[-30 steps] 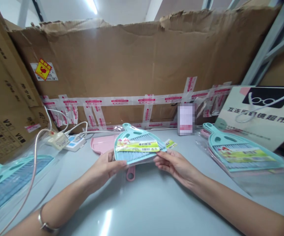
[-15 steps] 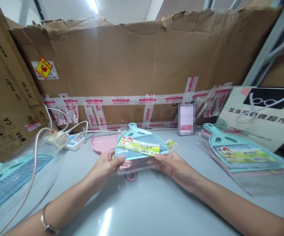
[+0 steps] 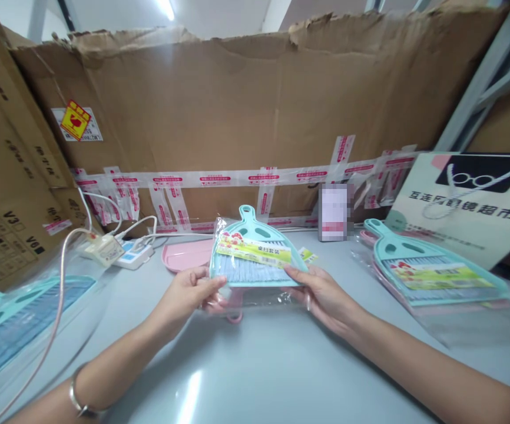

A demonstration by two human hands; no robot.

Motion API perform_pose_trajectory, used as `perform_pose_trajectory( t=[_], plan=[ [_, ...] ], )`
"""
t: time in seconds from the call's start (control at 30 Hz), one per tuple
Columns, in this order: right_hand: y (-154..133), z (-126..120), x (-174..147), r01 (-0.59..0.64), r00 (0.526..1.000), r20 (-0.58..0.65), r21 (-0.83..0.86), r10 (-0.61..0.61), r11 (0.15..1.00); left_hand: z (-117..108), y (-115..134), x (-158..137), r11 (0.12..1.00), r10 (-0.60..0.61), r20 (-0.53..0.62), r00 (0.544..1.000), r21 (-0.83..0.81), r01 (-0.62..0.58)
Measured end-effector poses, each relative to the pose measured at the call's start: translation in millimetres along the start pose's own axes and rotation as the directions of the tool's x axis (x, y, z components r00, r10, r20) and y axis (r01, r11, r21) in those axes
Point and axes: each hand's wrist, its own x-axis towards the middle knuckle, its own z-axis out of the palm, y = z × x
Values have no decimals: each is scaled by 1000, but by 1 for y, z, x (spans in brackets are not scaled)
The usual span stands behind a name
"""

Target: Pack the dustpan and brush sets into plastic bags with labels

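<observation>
Between my two hands is a light-blue dustpan and brush set (image 3: 255,272) in a clear plastic bag, handle pointing away from me. A yellow-green label (image 3: 255,250) with red pictures lies across its front. My left hand (image 3: 199,288) pinches the near left corner, thumb on top. At the near right corner, my right hand (image 3: 319,288) grips it the same way, with fingers underneath. Behind and below the set lies a pink dustpan (image 3: 184,256), partly hidden by it. Another small yellow-green label (image 3: 308,254) shows just behind the right edge.
Bagged blue and pink dustpan sets (image 3: 436,265) lie stacked at the right; another blue set (image 3: 25,324) is at the left, crossed by a cable (image 3: 62,282). A power strip (image 3: 135,254), a phone (image 3: 334,213), a paper bag (image 3: 462,200) and a large carton (image 3: 237,112) line the back.
Both hands have tilted the bagged blue set more upright, so its front faces me more and its handle stands higher. My right hand has shifted slightly right.
</observation>
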Motion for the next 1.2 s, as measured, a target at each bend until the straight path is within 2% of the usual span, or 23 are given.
perform_pose_trajectory(
  t=[0.07, 0.13, 0.17, 0.23, 0.3, 0.4, 0.57, 0.67, 0.83, 0.9, 1.0, 1.13, 1.2],
  plan=[
    [-1, 0, 0, -1, 999, -41, 23, 2, 1000, -2, 2, -2, 998, 44, -32, 999, 56, -42],
    [-2, 1, 0, -3, 997, -83, 47, 7, 999, -6, 5, -4, 981, 184, -9, 983, 61, -183],
    [-3, 1, 0, 0, 995, -96, 56, 6, 998, -9, 6, -5, 959, 277, 33, 960, 55, -279],
    [-4, 2, 0, 10, 995, -103, 59, -4, 998, -15, 6, -5, 878, 449, 156, 880, 106, -467],
    [-3, 2, 0, 11, 996, -85, 33, -8, 999, -21, 4, -3, 767, 515, 266, 815, 281, -577],
    [-2, 1, 0, 0, 1000, 2, -4, 0, 1000, -26, -5, 3, 613, 543, 306, 782, 492, -619],
    [-6, -2, -2, 24, 967, 255, -30, -15, 999, -29, -12, 11, 519, 684, 260, 682, 483, -705],
    [-7, -1, -3, 43, 977, 209, -39, -34, 998, -26, -8, 6, 425, 728, 254, 636, 561, -710],
    [0, 0, -2, 65, 996, 65, -64, -61, 996, -19, -3, -4, 264, 820, 292, 493, 570, -778],
    [1, 1, -3, 85, 996, 49, -90, -81, 992, -17, -3, -5, 261, 840, 279, 466, 545, -797],
    [1, 2, -5, 124, 992, 55, -147, -117, 981, -14, -3, -5, 302, 869, 206, 449, 498, -813],
    [-2, 2, -8, 223, 970, 130, -142, -205, 964, -8, -5, -6, 388, 877, 60, 476, 495, -777],
    [-2, -2, -8, 315, 929, 236, -92, -287, 945, -6, -7, -7, 450, 860, -20, 510, 499, -740]
  ],
)
